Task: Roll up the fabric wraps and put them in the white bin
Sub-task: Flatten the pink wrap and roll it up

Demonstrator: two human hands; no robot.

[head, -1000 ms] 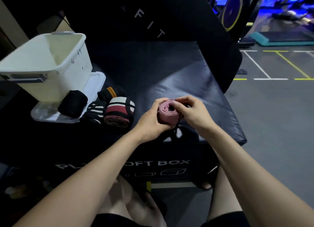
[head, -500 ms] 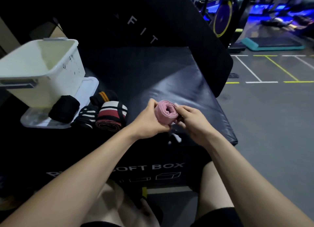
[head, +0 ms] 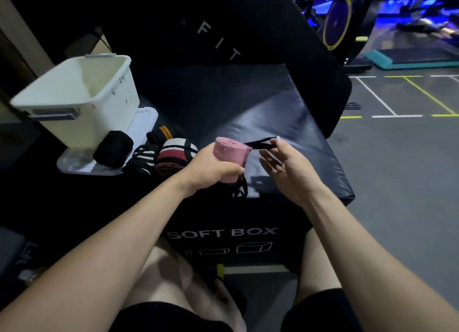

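Observation:
My left hand [head: 211,167] grips a rolled pink fabric wrap [head: 231,155] above the black soft box [head: 285,133]. A black strap [head: 260,144] runs from the roll's right end to my right hand [head: 283,162], which pinches its tip between thumb and fingers. The white bin [head: 82,100] stands at the left on its flat lid. In front of the bin lie several rolled wraps: a black one [head: 113,149], a black-and-white striped one [head: 141,157], a red-white-black one [head: 173,155] and a black one with an orange stripe [head: 162,133].
The bin's white lid [head: 144,123] lies under it on the box top. A tall black padded block [head: 223,28] stands behind. Gym floor with painted lines [head: 397,133] and machines lie to the right. My bare knees are below the box front.
My hands have come apart: the right hand pulled the black strap out from the pink roll to the right, while the left hand turned the roll and keeps gripping it.

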